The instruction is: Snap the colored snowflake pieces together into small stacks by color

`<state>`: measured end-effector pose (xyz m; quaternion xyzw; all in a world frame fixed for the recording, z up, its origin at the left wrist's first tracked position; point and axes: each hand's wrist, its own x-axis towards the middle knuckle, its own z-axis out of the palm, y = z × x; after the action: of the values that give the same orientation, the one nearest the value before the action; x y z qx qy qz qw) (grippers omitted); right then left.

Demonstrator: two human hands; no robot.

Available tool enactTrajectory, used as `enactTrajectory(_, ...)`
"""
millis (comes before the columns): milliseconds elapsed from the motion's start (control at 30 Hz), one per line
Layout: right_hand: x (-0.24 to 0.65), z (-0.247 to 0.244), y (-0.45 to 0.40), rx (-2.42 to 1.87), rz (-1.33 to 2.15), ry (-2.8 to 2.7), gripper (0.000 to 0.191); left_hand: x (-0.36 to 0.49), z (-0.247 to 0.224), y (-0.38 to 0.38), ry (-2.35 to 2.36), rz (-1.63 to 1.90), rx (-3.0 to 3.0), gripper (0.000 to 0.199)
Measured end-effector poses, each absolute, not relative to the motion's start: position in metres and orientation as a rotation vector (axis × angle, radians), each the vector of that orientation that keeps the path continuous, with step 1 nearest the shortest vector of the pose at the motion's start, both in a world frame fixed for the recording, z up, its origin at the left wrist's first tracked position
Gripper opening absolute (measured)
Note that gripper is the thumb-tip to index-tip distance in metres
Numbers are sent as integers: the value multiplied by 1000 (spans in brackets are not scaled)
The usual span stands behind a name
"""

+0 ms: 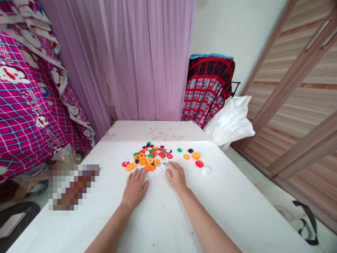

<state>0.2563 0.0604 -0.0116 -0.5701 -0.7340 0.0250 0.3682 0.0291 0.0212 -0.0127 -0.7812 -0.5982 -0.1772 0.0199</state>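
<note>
A heap of flower-shaped plastic discs [150, 161] in orange, red, white, black and green lies on the white table. My left hand [135, 188] rests palm down at the heap's near left edge, fingers stretched out and apart, fingertips close to the orange discs. At the near right edge, my right hand [177, 176] has its fingers bent over the border of the heap by the white discs. Its fingertips are partly hidden, so whether a disc is pinched there is unclear. To the right lie separate discs: green [179, 150], black [190, 151], orange [196, 155], red [199, 164] and white [205, 170].
The white table [226, 211] stretches toward a purple curtain [152, 63]. A white plastic bag [231, 121] stands at the far right corner, before a red patterned cloth [205, 88]. A blurred-out patch [76, 188] covers something at the left edge. Wooden cabinet doors [297, 105] stand right.
</note>
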Motion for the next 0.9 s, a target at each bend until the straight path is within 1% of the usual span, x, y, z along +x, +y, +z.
enactTrajectory(133,233,-2,63,-1495,66,-1986,35,32,-10,28,-1825,-583,-2383,52)
enactTrajectory(267,214,9,75,-1503,87,-2045,37,34,4,48,-1834,-575,-2355,53)
enactTrajectory(433,203,29,96,-1582,155,-2131,37,25,23,84,-2098,-459,-2319,56)
enactTrajectory(567,192,44,115,-1706,235,-2167,45,18,26,112,-2153,-408,-2361,56)
enactTrajectory(700,181,43,127,-1790,304,-2177,51,21,24,128,-2122,-401,-2423,54)
enactTrajectory(900,189,31,127,-1691,246,-2175,43,21,20,124,-1955,-432,-2529,46)
